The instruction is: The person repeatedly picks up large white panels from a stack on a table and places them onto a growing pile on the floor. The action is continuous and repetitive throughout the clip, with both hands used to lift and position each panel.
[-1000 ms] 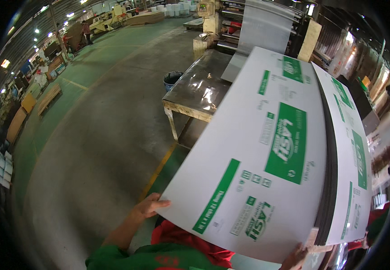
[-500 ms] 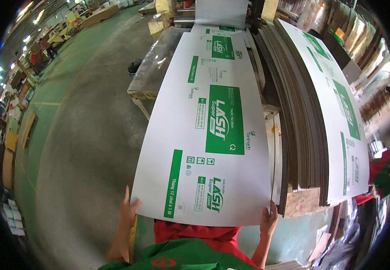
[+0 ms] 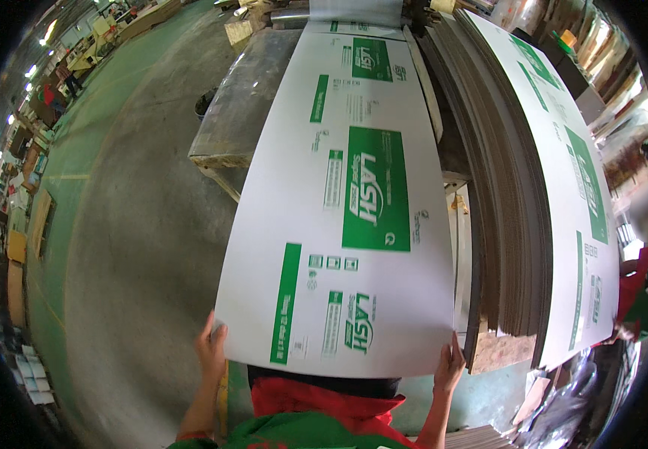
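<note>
A long white cardboard sheet with green printing stretches away from me, its near edge in front of my waist. My left hand grips the near left corner, thumb on top and fingers along the side. At the near right corner my right hand holds the sheet the same way. The fingers under the board are partly hidden. The sheet's far end lies by a metal plate, where another printed white panel shows.
Right of the sheet stands a tall stack of cardboard, topped by a printed white sheet. A person's red sleeve shows beyond it. Left of the sheet is a metal-topped table. A dark bucket sits beside that table.
The view has shifted slightly, with the table and far end now higher in the picture. Both hands keep their hold on the sheet's near corners.
</note>
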A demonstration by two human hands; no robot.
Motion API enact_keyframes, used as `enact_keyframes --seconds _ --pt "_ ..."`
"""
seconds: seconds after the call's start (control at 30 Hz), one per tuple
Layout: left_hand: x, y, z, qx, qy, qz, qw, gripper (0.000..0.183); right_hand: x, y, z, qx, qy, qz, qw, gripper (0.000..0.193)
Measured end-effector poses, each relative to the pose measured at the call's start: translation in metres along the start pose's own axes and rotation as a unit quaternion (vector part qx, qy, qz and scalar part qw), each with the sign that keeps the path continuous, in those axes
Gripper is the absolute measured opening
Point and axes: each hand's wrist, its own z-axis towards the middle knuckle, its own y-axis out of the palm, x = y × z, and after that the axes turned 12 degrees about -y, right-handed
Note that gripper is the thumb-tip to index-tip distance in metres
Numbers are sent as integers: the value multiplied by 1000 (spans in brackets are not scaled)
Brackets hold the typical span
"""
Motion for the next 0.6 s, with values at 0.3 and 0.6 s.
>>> enact_keyframes --seconds 0.3,0.6 --pt "39 79 96 -23 -15 -63 998 57 2 54 124 14 4 12 1000 42" --pt "53 144 239 -12 14 -26 1000 65 37 144 259 61 -5 158 986 40"
